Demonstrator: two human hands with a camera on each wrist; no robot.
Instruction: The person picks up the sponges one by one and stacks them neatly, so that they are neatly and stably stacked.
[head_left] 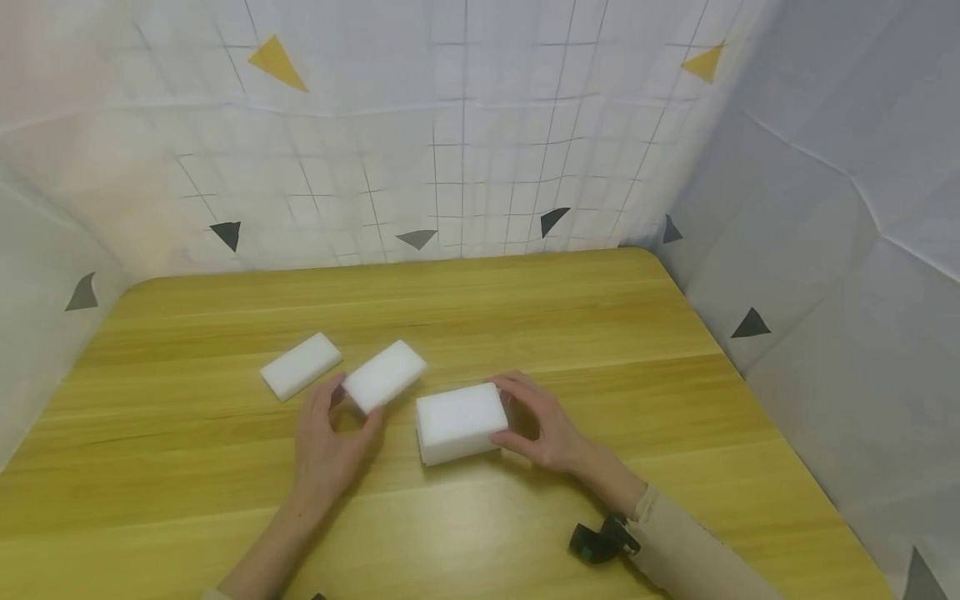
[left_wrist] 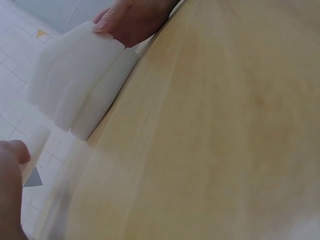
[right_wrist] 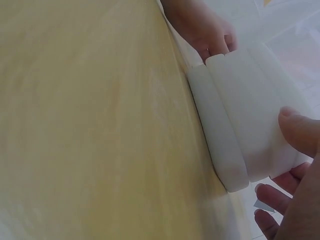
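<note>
My left hand (head_left: 330, 446) pinches a white sponge block (head_left: 385, 377) between thumb and fingers, just left of a stack of similar blocks (head_left: 461, 421). At the right end of that stack, my right hand (head_left: 551, 433) grips it with the thumb on the near side and a finger on the far side. The right wrist view shows the stack (right_wrist: 240, 115) as several layers on the table, the thumb pressed to an upper layer. Part of the left-hand block (left_wrist: 36, 147) shows beside the thumb in the left wrist view.
Another white sponge block (head_left: 300, 367) lies flat on the wooden table (head_left: 465, 300), left of the held one. White sheets (head_left: 375, 167) with grid lines and coloured triangles stand behind the table and along its sides. A black device (head_left: 600, 539) is at the right wrist.
</note>
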